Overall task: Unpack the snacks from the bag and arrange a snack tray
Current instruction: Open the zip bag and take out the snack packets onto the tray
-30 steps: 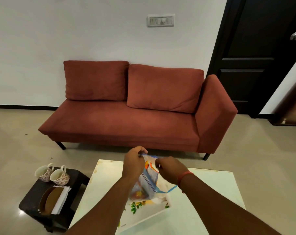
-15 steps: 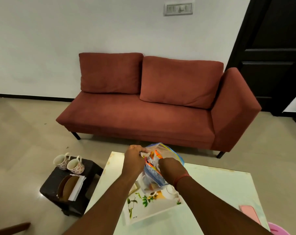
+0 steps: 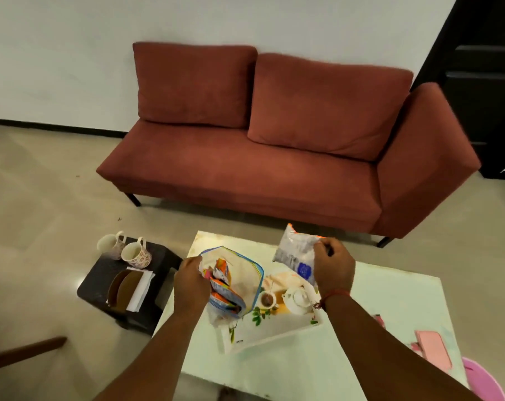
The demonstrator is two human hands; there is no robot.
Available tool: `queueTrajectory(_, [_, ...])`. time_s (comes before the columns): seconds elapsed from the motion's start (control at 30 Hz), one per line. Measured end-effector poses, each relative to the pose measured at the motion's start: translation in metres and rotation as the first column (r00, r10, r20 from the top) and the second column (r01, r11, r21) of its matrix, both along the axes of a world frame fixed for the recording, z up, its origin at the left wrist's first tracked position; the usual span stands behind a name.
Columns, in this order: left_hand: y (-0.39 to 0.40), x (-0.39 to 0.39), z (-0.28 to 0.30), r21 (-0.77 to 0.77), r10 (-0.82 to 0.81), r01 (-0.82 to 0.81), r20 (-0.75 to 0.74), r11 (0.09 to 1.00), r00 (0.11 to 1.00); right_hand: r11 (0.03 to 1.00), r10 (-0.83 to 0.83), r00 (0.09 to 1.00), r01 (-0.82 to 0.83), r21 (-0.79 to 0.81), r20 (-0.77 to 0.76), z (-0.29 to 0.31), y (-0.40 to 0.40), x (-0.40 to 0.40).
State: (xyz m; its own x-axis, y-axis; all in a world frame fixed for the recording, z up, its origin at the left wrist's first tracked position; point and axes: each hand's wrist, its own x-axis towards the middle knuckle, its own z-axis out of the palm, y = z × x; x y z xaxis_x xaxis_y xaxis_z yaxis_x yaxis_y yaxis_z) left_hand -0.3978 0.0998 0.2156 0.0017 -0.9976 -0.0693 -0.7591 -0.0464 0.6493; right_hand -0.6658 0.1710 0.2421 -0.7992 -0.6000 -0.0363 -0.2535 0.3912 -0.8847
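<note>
A clear zip bag (image 3: 247,270) with a blue rim stands open on the pale table, orange snack packets (image 3: 223,287) inside it. My left hand (image 3: 192,280) grips the bag's near left edge. My right hand (image 3: 333,266) holds a silvery-white snack packet (image 3: 296,253) with a blue label, lifted above the table to the right of the bag. Under both lies a white tray (image 3: 274,328) printed with a teapot, a cup and leaves.
A low dark stool (image 3: 164,285) at the left carries two floral cups (image 3: 126,250), brown plates and napkins. A pink phone (image 3: 433,350) lies at the table's right edge, a pink tub (image 3: 485,380) beyond it. A red sofa (image 3: 260,175) stands behind the table.
My right hand has come out of the bag holding the silvery packet and has moved up and to the right. The left hand keeps its grip on the bag's edge.
</note>
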Motion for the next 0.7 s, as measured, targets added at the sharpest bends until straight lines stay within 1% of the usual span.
queueTrajectory(0.07, [0.004, 0.016, -0.010, 0.022, 0.014, -0.013, -0.009, 1.000, 1.000, 0.996, -0.047, 0.996, 0.041, 0.085, 0.074, -0.031, 0.005, 0.009])
queueTrajectory(0.1, [0.006, 0.024, -0.014, 0.032, 0.009, -0.008, -0.018, 0.999, 1.000, 0.988, -0.034, 0.995, 0.019, 0.153, 0.093, -0.050, 0.007, 0.016])
queueTrajectory(0.2, [0.012, 0.050, -0.019, 0.066, -0.028, 0.027, 0.013, 0.997, 1.000, 0.932, 0.046, 0.977, -0.117, 0.344, 0.208, -0.108, 0.012, 0.045])
queueTrajectory(0.3, [0.011, 0.075, -0.022, 0.081, -0.065, 0.059, 0.079, 0.995, 0.995, 0.859, 0.117, 0.926, -0.276, 0.432, 0.359, -0.158, 0.009, 0.079])
queueTrajectory(0.37, [0.011, 0.088, -0.021, 0.124, -0.075, 0.066, 0.072, 0.990, 0.995, 0.810, 0.149, 0.871, -0.379, 0.447, 0.467, -0.183, 0.004, 0.096])
queueTrajectory(0.47, [0.008, 0.109, -0.029, 0.179, -0.069, 0.051, 0.096, 0.982, 0.993, 0.768, 0.179, 0.779, -0.492, 0.410, 0.601, -0.218, -0.008, 0.114])
queueTrajectory(0.57, [0.005, 0.123, -0.036, 0.220, -0.056, 0.035, 0.091, 0.975, 0.994, 0.758, 0.175, 0.710, -0.539, 0.368, 0.682, -0.243, -0.014, 0.120])
queueTrajectory(0.63, [0.004, 0.126, -0.039, 0.240, -0.055, 0.030, 0.098, 0.970, 0.994, 0.753, 0.173, 0.690, -0.553, 0.357, 0.702, -0.257, -0.013, 0.118])
queueTrajectory(0.7, [0.002, 0.126, -0.042, 0.246, -0.058, 0.034, 0.094, 0.969, 0.994, 0.760, 0.159, 0.676, -0.548, 0.348, 0.719, -0.256, -0.009, 0.113])
